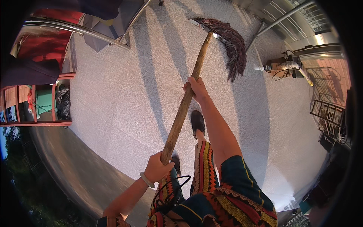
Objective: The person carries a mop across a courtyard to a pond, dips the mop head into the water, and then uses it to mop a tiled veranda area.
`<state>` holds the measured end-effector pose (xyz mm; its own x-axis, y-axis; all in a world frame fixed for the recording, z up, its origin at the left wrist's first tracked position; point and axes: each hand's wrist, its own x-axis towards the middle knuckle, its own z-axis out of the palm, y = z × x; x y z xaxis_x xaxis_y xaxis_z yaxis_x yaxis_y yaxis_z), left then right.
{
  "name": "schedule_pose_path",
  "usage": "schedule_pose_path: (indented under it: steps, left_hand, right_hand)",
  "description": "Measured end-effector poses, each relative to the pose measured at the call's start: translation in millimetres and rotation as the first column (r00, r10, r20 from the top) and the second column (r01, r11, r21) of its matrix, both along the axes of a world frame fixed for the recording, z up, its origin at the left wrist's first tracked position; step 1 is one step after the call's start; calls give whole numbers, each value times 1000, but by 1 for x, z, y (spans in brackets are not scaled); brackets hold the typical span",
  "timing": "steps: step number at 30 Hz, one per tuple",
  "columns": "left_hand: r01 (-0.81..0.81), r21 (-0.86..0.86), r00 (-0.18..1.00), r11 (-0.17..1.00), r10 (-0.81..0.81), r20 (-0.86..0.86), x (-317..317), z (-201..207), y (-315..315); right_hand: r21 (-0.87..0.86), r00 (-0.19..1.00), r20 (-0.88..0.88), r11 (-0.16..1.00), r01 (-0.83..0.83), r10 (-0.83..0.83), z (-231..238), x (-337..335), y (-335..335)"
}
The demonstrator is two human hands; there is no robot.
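Observation:
A long wooden broom handle [180, 115] slants from low centre up to the right. My left hand [158, 167], with a pale bangle at its wrist, is wrapped round the near end of it. Farther up, my right hand [196, 90] closes round the handle about halfway along. At the far end a wide broom head [233, 47] of long, dark brownish bristles rests on the ground, its bristles fanned out to the right. A pale metal-looking strip shows where handle and bristles meet.
Pale, rough ground [124, 102] lies around my feet. At left are a reddish rack [34, 123], a black plastic bag [63, 102] and a metal tube frame [75, 28]. At right stand a pipe fitting [289, 66], a dark metal rack [328, 115] and a slanting pole [283, 18].

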<state>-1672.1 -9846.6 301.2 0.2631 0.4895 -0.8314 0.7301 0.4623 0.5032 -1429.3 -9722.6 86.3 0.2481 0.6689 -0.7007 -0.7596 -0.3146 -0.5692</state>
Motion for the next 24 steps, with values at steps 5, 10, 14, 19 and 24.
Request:
schedule_pose_path:
  steps: [5,10,14,19,24]
  left_hand:
    - [-117,-99,981,988,131,146,112,-70,125]
    - [-150,1,971,989,147,190,135,-110,171]
    - [-150,17,978,989,146,147,86,-88,137]
    - [-140,-86,990,986,142,15,-57,-49,56]
    - [-260,-40,952,965,249,-177,-201,21,-85]
  right_hand:
    - [20,998,22,998,65,-65,-5,50,72]
    - [-3,998,46,1000,31,-30,-2,53,100]
    - [-72,989,145,997,5,6,5,32,96]
    - [-37,988,-22,987,-154,153,24,-95,0]
    - [-37,928,-227,949,-312,296,88,-249,-116]
